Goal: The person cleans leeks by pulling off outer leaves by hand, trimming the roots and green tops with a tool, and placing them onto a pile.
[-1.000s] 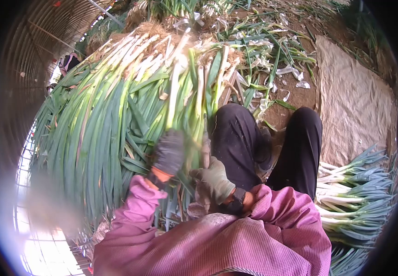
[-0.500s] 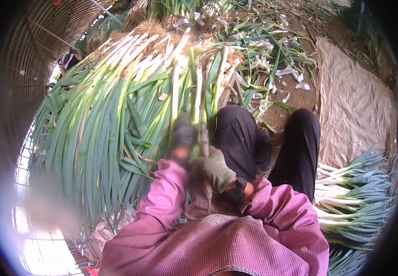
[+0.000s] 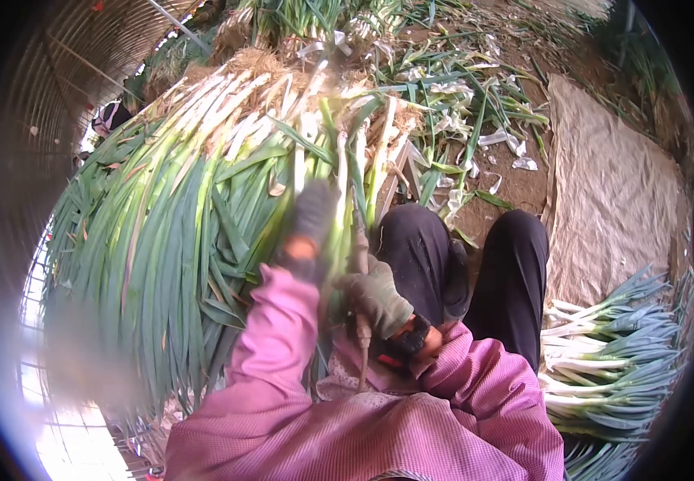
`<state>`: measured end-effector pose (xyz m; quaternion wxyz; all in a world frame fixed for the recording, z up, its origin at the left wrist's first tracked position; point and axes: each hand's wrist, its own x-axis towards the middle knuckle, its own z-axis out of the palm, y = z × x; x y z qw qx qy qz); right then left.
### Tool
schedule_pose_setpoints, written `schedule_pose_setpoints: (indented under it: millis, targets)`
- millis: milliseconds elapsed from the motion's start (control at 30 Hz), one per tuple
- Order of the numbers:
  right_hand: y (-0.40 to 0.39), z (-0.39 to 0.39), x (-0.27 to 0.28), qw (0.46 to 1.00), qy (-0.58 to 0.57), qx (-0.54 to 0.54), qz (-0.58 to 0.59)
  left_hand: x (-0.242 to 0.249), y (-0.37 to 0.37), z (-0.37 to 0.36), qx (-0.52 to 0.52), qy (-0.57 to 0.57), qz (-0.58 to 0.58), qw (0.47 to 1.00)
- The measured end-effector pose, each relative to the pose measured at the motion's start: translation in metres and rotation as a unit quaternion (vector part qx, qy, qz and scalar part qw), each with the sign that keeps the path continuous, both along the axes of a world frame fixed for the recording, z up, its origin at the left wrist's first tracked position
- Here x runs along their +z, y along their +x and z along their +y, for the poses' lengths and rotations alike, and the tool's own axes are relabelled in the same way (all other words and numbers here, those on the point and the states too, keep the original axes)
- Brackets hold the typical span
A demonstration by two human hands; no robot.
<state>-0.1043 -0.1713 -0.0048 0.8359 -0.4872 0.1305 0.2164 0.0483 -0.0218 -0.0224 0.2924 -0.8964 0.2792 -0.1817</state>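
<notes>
My left hand point(image 3: 313, 210), in a dark glove and smeared by motion, is over the green onion stalks just left of my right hand; whether it grips one I cannot tell. My right hand point(image 3: 381, 295), in a greyish-green glove, is closed around a slim brown rod-like tool point(image 3: 361, 250). The tool points away from me, and its thin tail runs down toward my lap. Close beyond both hands, white onion stems point(image 3: 341, 156) stand out among green leaves. A large heap of long green onions point(image 3: 163, 216), roots at the far end, spreads to the left.
Loose leaves and pale peelings point(image 3: 483, 136) litter the soil beyond my knees point(image 3: 515, 264). A beige cloth point(image 3: 607, 192) lies on the right, with a pile of cleaned green onions point(image 3: 603, 361) nearer me. Another person point(image 3: 110, 119) is partly visible far left.
My left hand has moved a little left and away from me, still blurred. My right hand keeps its hold on the tool. The view has shifted slightly.
</notes>
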Motion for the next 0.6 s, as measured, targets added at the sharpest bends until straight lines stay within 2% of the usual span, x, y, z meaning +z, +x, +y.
schedule_pose_setpoints:
  millis: [33, 67, 100, 167, 233, 333, 400, 467, 500, 567, 600]
  targets:
    - [0.002, -0.005, 0.006, 1.0, -0.007, 0.018, 0.01, -0.023, -0.017, 0.003, 0.072, -0.14, 0.09, 0.983]
    - [0.005, -0.007, 0.008, 1.0, -0.006, 0.021, 0.002, -0.045, -0.035, 0.005, 0.14, -0.284, 0.149, 0.937]
    - [0.008, -0.01, 0.01, 1.0, -0.006, 0.024, -0.004, -0.028, -0.066, -0.01, 0.115, -0.44, 0.114, 0.883]
    - [0.013, -0.012, 0.014, 0.999, 0.029, 0.023, 0.02, -0.02, -0.09, -0.001, 0.05, -0.484, 0.157, 0.86]
    - [0.018, -0.01, 0.004, 0.999, 0.023, 0.024, 0.004, -0.007, -0.108, -0.001, 0.068, -0.528, 0.226, 0.816]
    - [0.022, -0.007, -0.001, 1.0, 0.006, 0.013, -0.01, -0.06, -0.109, 0.02, 0.043, -0.492, 0.084, 0.865]
    - [0.018, -0.003, -0.003, 1.0, 0.022, -0.004, -0.012, -0.072, -0.114, 0.037, 0.07, -0.431, 0.162, 0.885]
    - [0.014, 0.003, -0.005, 0.998, 0.063, -0.019, -0.018, -0.06, -0.13, 0.033, 0.105, -0.464, 0.205, 0.855]
    - [0.014, 0.004, -0.006, 0.999, 0.021, -0.009, -0.045, -0.048, -0.137, 0.026, 0.122, -0.468, 0.216, 0.848]
    - [0.014, 0.002, 0.001, 1.0, 0.016, 0.006, -0.021, -0.029, -0.144, 0.013, 0.155, -0.429, 0.195, 0.868]
    - [0.014, 0.002, 0.005, 1.0, 0.014, 0.014, -0.008, -0.029, -0.145, 0.015, 0.161, -0.339, 0.218, 0.901]
